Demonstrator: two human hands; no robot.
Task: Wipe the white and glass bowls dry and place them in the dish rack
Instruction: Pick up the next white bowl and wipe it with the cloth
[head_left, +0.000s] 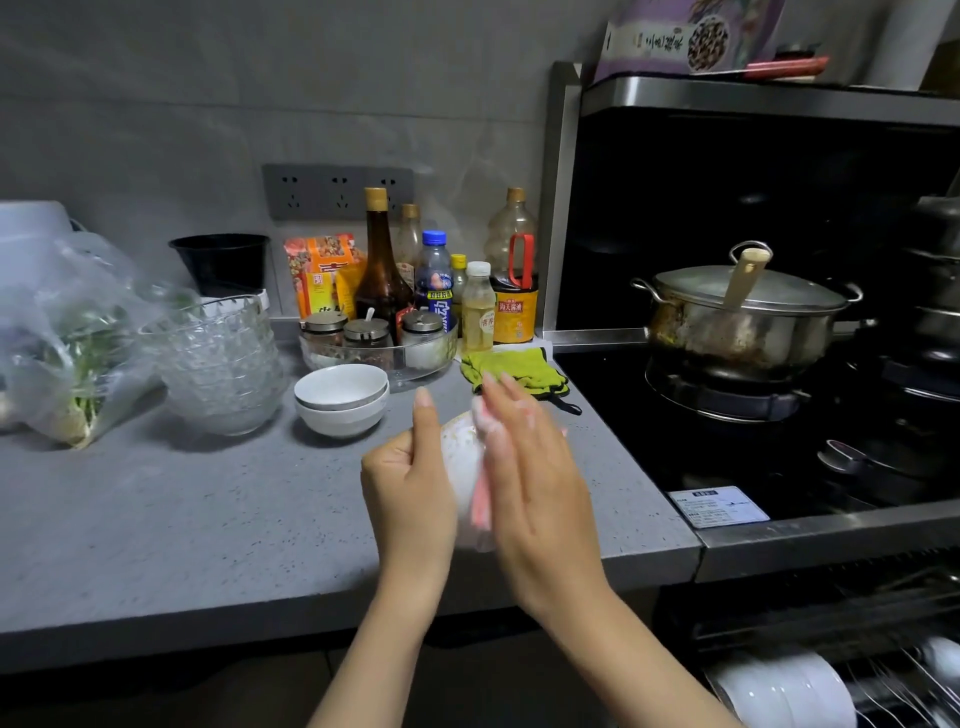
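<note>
Your left hand (410, 480) grips the bowl (461, 457) on edge above the near counter (208, 519), so your right hand (535, 467), fingers flat, can press the cloth (480, 506) against it; the rack (904, 675) waits low right.

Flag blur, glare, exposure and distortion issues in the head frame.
Head view: motion blur smears the right hand and cloth on the white bowl the left hand holds; hob recess nearly black, underexposed; mild glare on the pot lid; counter edge bows from the wide-angle lens; dish rack in the corner is soft.
</note>
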